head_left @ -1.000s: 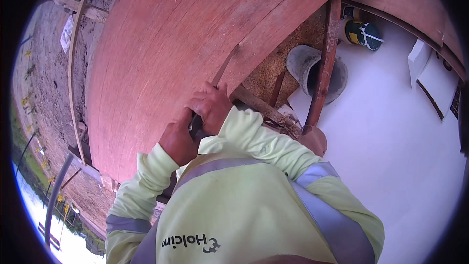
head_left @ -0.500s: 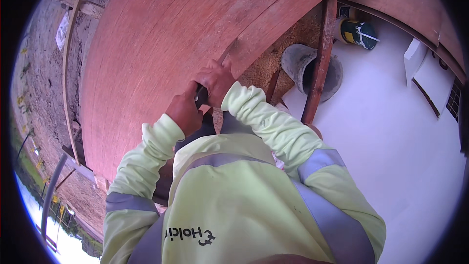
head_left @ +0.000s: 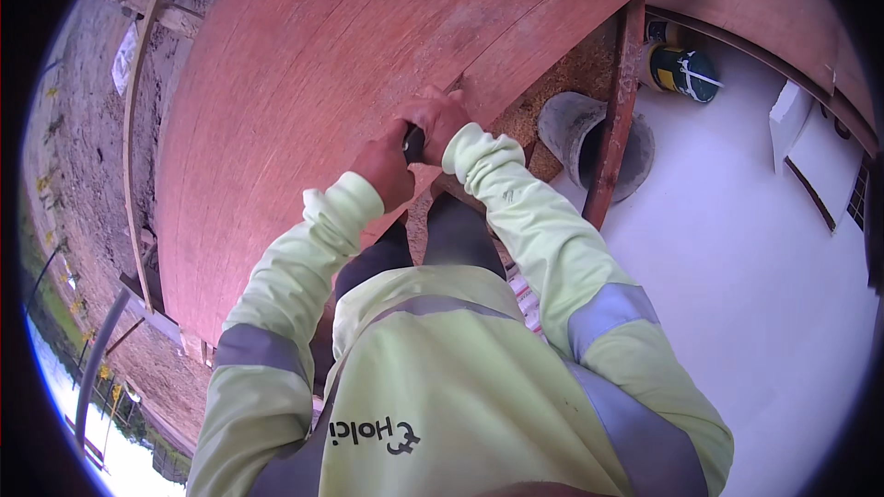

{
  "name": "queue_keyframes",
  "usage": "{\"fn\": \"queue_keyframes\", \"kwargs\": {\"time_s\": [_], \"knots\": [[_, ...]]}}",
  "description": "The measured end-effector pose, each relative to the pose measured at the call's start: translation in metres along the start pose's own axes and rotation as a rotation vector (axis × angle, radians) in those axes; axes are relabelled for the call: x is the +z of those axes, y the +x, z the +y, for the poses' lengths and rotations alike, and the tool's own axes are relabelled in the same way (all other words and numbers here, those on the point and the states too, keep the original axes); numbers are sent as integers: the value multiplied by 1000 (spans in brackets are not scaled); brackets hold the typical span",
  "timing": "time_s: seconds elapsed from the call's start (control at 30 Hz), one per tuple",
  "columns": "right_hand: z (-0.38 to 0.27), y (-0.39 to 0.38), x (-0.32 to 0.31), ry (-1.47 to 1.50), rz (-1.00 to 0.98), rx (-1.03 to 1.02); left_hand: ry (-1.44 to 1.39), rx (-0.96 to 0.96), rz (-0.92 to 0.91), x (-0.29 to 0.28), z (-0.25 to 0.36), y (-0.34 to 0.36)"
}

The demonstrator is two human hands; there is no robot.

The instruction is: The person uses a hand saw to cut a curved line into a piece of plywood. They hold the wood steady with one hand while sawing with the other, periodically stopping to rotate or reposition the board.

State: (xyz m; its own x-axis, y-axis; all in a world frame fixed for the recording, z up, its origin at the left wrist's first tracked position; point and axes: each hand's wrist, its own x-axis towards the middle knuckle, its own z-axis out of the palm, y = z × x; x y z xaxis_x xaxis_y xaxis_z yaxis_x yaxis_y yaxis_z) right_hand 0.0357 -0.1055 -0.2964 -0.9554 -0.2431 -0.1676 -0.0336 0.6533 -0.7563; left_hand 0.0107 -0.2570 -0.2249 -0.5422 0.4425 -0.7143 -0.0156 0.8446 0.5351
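My left hand (head_left: 387, 171) is closed around the black handle of a tool (head_left: 414, 142) with a thin flat blade. My right hand (head_left: 436, 120) wraps the same tool just ahead of the left. Only a short bit of the blade shows beyond the right knuckles, so its kind is unclear. Both hands are over a large reddish-brown plywood sheet (head_left: 276, 129), close to its right edge. A thin dark line runs across the sheet from the blade toward the far right.
A reddish metal bar (head_left: 615, 110) slants beside the sheet. Behind it lies a grey concrete pipe (head_left: 571, 129) by brown grainy material. A dark green bucket (head_left: 681, 72) sits farther back on the white surface (head_left: 737, 285). At left, a wooden strip (head_left: 130, 129) stands over rough ground.
Both hands have moved forward and to the right with the tool, and the arms are more stretched out. Less of the blade shows ahead of the right hand.
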Motion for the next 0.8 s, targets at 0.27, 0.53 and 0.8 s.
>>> {"fn": "queue_keyframes", "kwargs": {"time_s": [0.27, 0.53, 0.8], "knots": [[-111, -51, 18, 164, 62, 2, -43, -155, -113, -35, 5, -123], [24, 0, 4, 110, 23, -27, -14, -5, -21, 5, 9, 13], [-111, -51, 8, 203, 50, 18, -60, -125, -116, -37, 10, -123]]}}
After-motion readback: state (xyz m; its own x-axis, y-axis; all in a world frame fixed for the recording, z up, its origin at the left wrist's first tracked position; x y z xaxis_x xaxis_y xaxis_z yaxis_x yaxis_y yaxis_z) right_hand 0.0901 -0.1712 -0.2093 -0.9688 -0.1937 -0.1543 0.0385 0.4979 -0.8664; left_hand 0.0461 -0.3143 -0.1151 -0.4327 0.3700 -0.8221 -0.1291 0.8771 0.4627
